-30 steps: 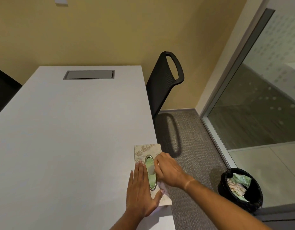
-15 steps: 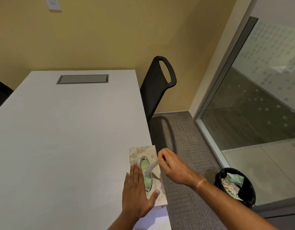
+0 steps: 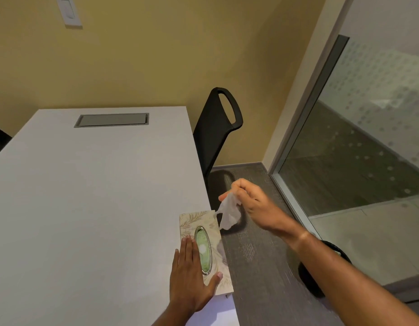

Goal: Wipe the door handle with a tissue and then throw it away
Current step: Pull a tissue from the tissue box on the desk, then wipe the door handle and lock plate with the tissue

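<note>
Evidently the white table point(image 3: 86, 208) fills the left of the frame so the tissue box point(image 3: 205, 245) is kept at its lower-right corner. It is steadied by the left hand point(image 3: 189, 278), fingers flat and together, while the tissue point(image 3: 228, 214) hangs pinched in the right hand point(image 3: 253, 203), right of centre.

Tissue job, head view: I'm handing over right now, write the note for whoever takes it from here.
Left hand: flat and open, pressing down the tissue box at the table's right edge.
Right hand: grip shut on the tissue, lifted clear of the box, over the carpet.
Bin: on the floor to the right, mostly hidden behind the right forearm.
Done: tissue pulled.
Left: wipe the door handle (not in view), then drop the tissue in the bin.
</note>
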`<action>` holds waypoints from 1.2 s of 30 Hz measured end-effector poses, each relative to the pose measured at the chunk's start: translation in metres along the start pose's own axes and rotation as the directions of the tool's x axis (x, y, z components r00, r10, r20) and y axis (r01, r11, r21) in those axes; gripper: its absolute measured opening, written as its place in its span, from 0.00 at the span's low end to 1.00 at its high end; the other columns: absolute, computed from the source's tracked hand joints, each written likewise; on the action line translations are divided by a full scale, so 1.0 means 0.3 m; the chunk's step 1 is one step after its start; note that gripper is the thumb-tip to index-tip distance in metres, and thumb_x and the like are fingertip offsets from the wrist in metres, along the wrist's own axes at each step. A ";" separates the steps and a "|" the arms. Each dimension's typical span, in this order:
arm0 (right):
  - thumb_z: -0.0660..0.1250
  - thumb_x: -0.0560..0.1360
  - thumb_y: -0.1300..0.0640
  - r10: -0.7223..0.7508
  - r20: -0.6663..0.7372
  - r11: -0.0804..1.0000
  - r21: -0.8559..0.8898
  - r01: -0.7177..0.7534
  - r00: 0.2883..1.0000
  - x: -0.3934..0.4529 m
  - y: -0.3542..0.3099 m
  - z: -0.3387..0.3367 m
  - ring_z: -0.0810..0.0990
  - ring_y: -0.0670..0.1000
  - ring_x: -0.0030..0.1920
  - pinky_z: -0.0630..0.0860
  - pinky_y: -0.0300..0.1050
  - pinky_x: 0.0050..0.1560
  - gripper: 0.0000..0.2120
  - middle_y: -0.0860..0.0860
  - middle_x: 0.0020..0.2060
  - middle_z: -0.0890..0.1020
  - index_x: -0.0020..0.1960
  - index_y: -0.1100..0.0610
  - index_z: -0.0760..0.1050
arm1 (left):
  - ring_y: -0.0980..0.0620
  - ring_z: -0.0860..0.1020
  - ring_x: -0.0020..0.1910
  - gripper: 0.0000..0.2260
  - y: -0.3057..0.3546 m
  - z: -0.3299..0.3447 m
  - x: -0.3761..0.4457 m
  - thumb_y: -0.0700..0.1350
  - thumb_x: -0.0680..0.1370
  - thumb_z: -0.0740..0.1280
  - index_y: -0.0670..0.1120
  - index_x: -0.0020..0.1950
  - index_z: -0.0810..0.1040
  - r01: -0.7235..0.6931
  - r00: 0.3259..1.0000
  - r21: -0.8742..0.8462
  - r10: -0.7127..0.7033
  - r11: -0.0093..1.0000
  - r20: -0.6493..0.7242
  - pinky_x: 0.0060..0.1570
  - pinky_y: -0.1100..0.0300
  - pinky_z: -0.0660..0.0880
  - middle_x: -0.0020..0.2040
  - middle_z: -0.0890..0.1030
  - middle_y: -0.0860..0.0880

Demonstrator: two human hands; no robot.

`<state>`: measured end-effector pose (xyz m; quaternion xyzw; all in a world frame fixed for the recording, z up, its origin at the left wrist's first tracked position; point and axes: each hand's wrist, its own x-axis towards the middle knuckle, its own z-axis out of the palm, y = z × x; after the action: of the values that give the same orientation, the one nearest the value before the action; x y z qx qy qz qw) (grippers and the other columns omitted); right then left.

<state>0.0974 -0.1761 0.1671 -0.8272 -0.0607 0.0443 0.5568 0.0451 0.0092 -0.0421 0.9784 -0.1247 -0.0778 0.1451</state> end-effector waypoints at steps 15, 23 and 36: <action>0.50 0.84 0.48 0.261 -0.096 0.905 0.370 -0.209 0.961 -0.124 0.054 -0.082 0.86 0.58 0.47 0.83 0.51 0.44 0.15 0.56 0.46 0.87 0.50 0.57 0.68 | 0.53 0.81 0.51 0.17 0.287 -0.320 -0.015 0.53 0.73 0.64 0.49 0.58 0.77 -0.196 0.966 -0.888 -0.073 0.417 -0.248 0.54 0.59 0.79 0.53 0.83 0.53; 0.51 0.84 0.53 0.331 -0.184 0.855 0.472 -0.213 0.925 -0.220 0.072 -0.122 0.86 0.60 0.46 0.84 0.53 0.42 0.12 0.60 0.43 0.86 0.52 0.59 0.68 | 0.56 0.81 0.42 0.02 0.379 -0.331 -0.023 0.48 0.74 0.69 0.53 0.42 0.78 -0.319 0.935 -0.831 0.008 0.456 -0.355 0.39 0.69 0.77 0.39 0.81 0.58; 0.72 0.74 0.65 0.291 -0.210 0.865 0.474 -0.163 0.933 -0.428 0.165 -0.226 0.85 0.56 0.47 0.81 0.49 0.46 0.22 0.60 0.48 0.86 0.64 0.53 0.72 | 0.55 0.81 0.41 0.10 0.537 -0.340 -0.027 0.40 0.77 0.70 0.55 0.43 0.78 -0.369 0.926 -0.819 0.101 0.439 -0.363 0.38 0.56 0.82 0.42 0.82 0.58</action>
<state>-0.0174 -0.2759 0.1476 -0.6754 0.1279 0.0078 0.7262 0.0208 -0.1110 0.1042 0.7386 -0.1831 0.0196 0.6485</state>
